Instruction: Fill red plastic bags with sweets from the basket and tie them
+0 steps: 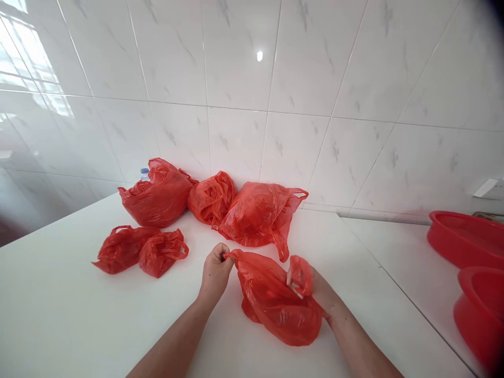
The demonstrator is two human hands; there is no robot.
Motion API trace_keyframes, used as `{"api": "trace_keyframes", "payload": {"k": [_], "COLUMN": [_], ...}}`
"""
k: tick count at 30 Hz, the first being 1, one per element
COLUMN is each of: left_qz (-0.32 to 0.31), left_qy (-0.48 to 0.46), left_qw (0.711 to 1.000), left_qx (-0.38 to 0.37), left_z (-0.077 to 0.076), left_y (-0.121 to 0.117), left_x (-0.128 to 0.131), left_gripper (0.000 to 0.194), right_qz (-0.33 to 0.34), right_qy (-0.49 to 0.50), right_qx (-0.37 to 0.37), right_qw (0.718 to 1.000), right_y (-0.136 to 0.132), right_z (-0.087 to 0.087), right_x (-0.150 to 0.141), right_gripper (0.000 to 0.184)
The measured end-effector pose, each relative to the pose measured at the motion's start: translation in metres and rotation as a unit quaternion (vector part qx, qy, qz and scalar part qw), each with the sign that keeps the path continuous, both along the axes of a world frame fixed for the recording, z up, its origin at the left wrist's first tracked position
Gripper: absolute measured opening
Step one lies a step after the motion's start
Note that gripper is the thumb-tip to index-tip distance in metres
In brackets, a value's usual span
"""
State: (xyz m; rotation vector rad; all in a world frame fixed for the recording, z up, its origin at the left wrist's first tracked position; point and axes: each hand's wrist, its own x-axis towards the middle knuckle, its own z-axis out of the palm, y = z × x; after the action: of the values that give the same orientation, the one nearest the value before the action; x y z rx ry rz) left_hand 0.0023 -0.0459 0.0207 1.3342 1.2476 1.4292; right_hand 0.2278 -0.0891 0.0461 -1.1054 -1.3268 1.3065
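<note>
A red plastic bag (271,302) lies bulging on the white table in front of me; what is inside cannot be made out. My left hand (217,270) is closed in a pinch on the bag's upper left corner, drawing the plastic taut. On the other side, my right hand (318,287) grips the bag's upper right part. Thin red film covers part of that hand, and its fingertips show only partly through a fold. Just behind the held bag rests another filled red plastic bag (255,212) with looped handles.
Along the tiled wall sit a crumpled red bag (212,197) and a large red bag (159,197), with a blue-capped bottle (144,173) behind it. Two small red bags (126,249) lie at left. Red round basins (452,241) stand at right, past a seam in the tabletop.
</note>
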Motion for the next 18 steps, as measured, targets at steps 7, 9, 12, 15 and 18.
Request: {"api": "trace_keyframes", "payload": {"k": [7, 9, 12, 15, 18], "left_qz": [-0.169, -0.207, -0.266, -0.307, -0.318], "left_qy": [-0.199, -0.241, -0.252, -0.238, -0.253], "left_qw": [0.965, 0.948, 0.93, 0.92, 0.91], "left_qx": [0.002, -0.011, -0.036, -0.06, -0.078], "left_z": [0.007, 0.007, 0.007, 0.007, 0.006], "left_y": [-0.008, -0.01, -0.013, -0.017, -0.02], "left_x": [0.006, 0.008, 0.01, 0.013, 0.015], "left_gripper": [0.019, 0.019, 0.026, 0.037, 0.046], "right_qz": [0.171, 0.176, 0.176, 0.157, 0.115], "right_qy": [-0.04, -0.056, -0.062, -0.053, -0.052], "right_qx": [-0.056, -0.052, -0.05, -0.043, -0.037], "right_qw": [0.983, 0.981, 0.981, 0.985, 0.991], "right_y": [-0.004, -0.003, -0.003, -0.002, -0.001], "right_z": [-0.009, -0.014, -0.018, -0.019, -0.018], "right_x": [-0.011, -0.011, -0.011, -0.011, -0.011], "right_gripper": [0.004, 0.004, 0.005, 0.01, 0.015]}}
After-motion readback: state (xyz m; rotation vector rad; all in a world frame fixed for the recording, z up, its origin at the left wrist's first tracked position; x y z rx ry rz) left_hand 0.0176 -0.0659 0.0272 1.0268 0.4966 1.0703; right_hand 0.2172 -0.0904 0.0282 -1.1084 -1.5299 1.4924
